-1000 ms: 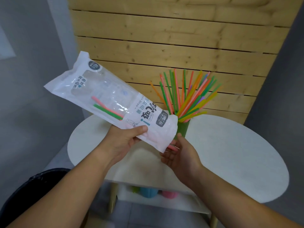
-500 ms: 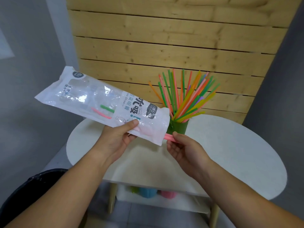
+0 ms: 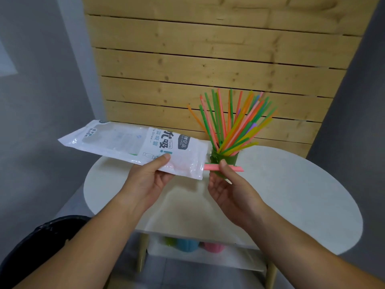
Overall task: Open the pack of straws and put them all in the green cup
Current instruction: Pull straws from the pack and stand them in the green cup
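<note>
Held the pack (image 3: 133, 146) in the left hand (image 3: 145, 180), thumb pressed on the printed face and fingers closed beneath, well above the table (image 3: 291, 195). Gripped near the open end, it seemed, so that the mouth stayed free for drawing straws out. Lay nearly level, long axis running left to right, open mouth at the right and slightly lower, aimed toward the cup (image 3: 226, 161); sealed end up and to the left. Looked almost empty: only a sliver of green visible low inside, and possibly something pale pink near the mouth, too faint to be sure of.

Pinched a pink straw (image 3: 224, 168) in the right hand (image 3: 231, 190), thumb on top, fingers narrow underneath, palm turned up. Lay level too, in line with the pack, left end just at the mouth, right end past the fingers, directly in front of the cup. Probably kept in line with the pack so as to slide out cleanly.

Stood upright on the table, the cup, already crowded with straws (image 3: 233, 122) fanning up and outward. Needed tipping upright, by this reading, before the pink one could drop in among the rest.
</note>
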